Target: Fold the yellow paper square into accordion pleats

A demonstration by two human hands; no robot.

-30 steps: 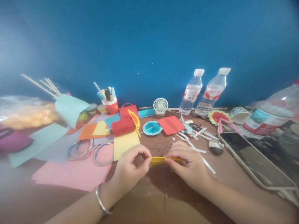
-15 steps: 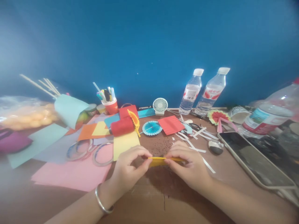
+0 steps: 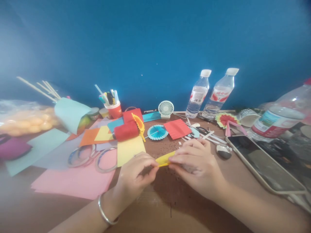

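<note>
A folded piece of yellow paper (image 3: 165, 159) is stretched between my two hands, just above the table. My left hand (image 3: 137, 173) pinches its left end between thumb and fingers. My right hand (image 3: 194, 161) grips the right end, and its fingers hide part of that side. Beyond the hands lie a blue pleated paper rosette (image 3: 157, 132) and a red pleated paper square (image 3: 177, 129). A yellow paper sheet (image 3: 131, 149) is close to my left hand, beside a red spool of thread (image 3: 126, 130).
Tape rolls (image 3: 106, 159) rest on pink paper sheets (image 3: 70, 184) at the left. A cup of pens (image 3: 114, 110), a small fan (image 3: 166, 109) and water bottles (image 3: 197, 94) stand along the blue wall. Scissors (image 3: 202, 130), paper strips and a phone (image 3: 263, 163) lie at the right.
The yellow paper has turned from nearly edge-on to showing its upper face, its right part raised. My right hand has rolled over and moved slightly up. The view has shifted a little.
</note>
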